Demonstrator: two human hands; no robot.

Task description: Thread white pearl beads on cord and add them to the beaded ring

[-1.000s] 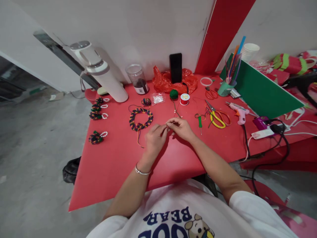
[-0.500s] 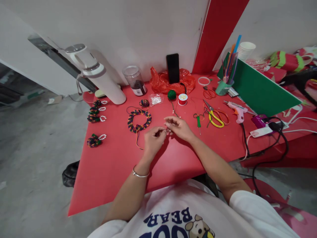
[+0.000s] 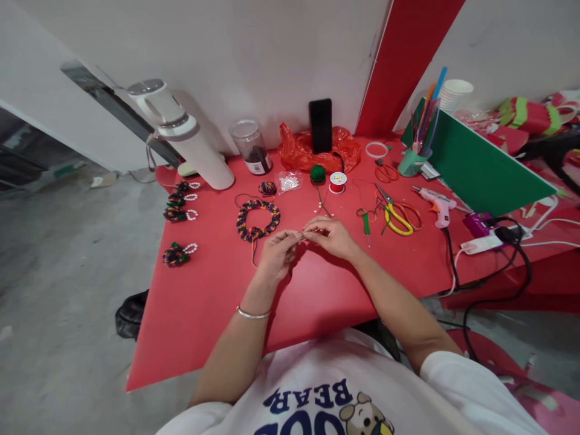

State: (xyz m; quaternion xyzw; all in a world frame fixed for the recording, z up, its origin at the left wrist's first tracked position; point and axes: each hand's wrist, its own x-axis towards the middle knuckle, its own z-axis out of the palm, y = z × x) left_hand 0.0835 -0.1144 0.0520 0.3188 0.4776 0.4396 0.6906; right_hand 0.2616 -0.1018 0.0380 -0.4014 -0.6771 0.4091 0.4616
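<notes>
Over the middle of the red table, my left hand (image 3: pixel 277 252) and my right hand (image 3: pixel 333 237) meet at the fingertips. Both are pinched on something tiny that is too small to make out. Left of them lies a braided multicolour yarn ring (image 3: pixel 258 220) with a loose cord end. Just beyond my right hand are a few loose white beads (image 3: pixel 319 205), a green yarn ball (image 3: pixel 318 174) and a spool of red thread (image 3: pixel 338 182). A bag of white beads (image 3: pixel 289 181) lies beside a small multicolour yarn ball (image 3: pixel 267 188).
Several yarn pieces with bead loops (image 3: pixel 176 255) line the left side. To the right lie a green-handled hook (image 3: pixel 366 225), yellow-handled scissors (image 3: pixel 396 217), red scissors (image 3: pixel 386 172) and a pink glue gun (image 3: pixel 437 205). A phone (image 3: pixel 321 125) and a white bottle (image 3: pixel 203 154) stand behind.
My fingertips have come together, with the left fingers now more curled. The whole view has shifted slightly; the things on the table stay in place.
</notes>
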